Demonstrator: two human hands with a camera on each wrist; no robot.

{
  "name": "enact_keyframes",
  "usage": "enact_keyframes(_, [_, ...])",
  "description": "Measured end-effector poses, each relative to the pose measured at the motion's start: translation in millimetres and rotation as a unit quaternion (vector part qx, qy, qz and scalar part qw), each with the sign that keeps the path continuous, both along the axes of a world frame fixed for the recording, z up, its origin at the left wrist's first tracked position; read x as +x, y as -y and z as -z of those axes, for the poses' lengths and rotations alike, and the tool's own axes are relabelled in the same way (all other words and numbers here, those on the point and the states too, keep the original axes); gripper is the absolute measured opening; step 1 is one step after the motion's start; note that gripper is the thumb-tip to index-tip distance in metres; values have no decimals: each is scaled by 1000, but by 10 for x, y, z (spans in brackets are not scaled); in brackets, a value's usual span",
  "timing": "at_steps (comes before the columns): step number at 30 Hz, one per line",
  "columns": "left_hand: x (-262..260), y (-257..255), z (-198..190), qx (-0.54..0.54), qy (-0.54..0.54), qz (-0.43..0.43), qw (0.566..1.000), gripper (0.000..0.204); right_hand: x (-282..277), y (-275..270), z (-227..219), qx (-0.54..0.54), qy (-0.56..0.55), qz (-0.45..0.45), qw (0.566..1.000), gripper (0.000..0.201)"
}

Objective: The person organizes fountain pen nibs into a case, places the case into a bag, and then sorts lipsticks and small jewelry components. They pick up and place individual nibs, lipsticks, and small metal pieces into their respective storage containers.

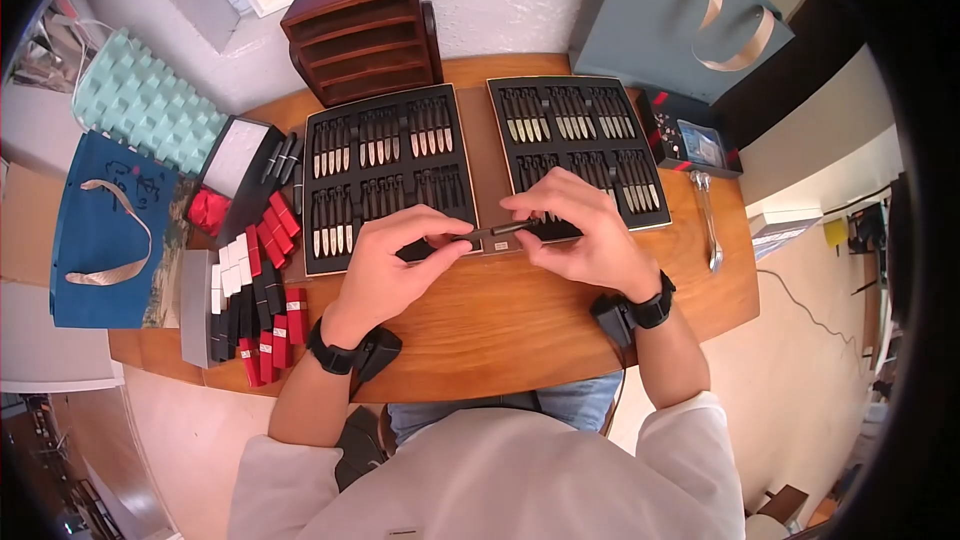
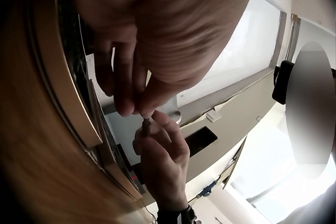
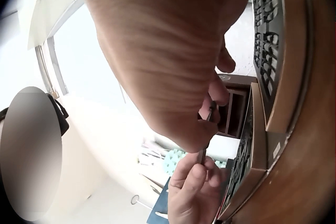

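Slim, dark, pen-like rod (image 1: 508, 228) held in mid-air btwn the hands, above a brown wooden tabletop (image 1: 500, 330). Long axis runs crosswise, hand to hand, w/ the right-hand end slightly farther from the torso. Which end is the tip: can't tell, as fingers cover parts of both ends; a dark rounded end shows among the right fingers in the right wrist view. One piece or two joined: also unclear. Left wrist view is dim & shows only a short stretch of rod.

Left hand (image 1: 395, 255): thumb & index finger pinch one end, fingertips close together. Right hand (image 1: 585, 235): thumb & fingers pinch the other end, index finger raised a little off the rod. The hands are near each other, not touching.

Beyond the left hand: black, gold-edged rectangular tray (image 1: 382, 170) w/ rows of dark sticks, pale pointed ends toward the person; its near right corner is partly covered by that hand. Beyond the right hand: matching black, gold-edged case (image 1: 575, 146), near left group partly hidden by fingers. To the left of the left hand: pile of small red, black & white oblong boxes (image 1: 270, 240).
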State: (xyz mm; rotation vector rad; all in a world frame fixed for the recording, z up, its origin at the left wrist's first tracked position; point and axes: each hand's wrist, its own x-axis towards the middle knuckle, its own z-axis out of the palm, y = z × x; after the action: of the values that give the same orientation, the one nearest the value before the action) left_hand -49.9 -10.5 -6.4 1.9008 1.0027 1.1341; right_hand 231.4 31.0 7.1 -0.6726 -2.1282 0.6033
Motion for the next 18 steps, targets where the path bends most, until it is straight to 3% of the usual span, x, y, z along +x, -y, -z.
enact_keyframes(3, [-5,-1,-3,-13,-1,-4,1000,25,26,-10,5,11,9,-5,1000,47])
enact_keyframes(6, [-39,-2,8,-16,-13,2,1000,22,37,5,6,-5,-2,5,1000,37])
enact_keyframes(8, [-56,24,25,-169,36,26,985,18,52,43,41,-174,-71,21,982,29])
enact_keyframes(9, [-52,41,21,-169,37,26,985,18,28,52,83,-174,-70,21,982,29])
enact_keyframes(11, [-36,73,-2,-269,130,63,952,16,-42,53,171,-305,-181,5,935,23])
enact_keyframes(15, [-56,79,-41,-285,132,70,947,17,-46,19,161,-388,-224,-24,894,21])
enact_keyframes(17, [-84,72,-95,-303,26,67,950,16,-49,-13,182,-459,-220,-35,860,19])
enact_keyframes(18, [-84,69,-90,-296,38,30,954,17,-65,-31,188,-458,-217,-40,861,19])
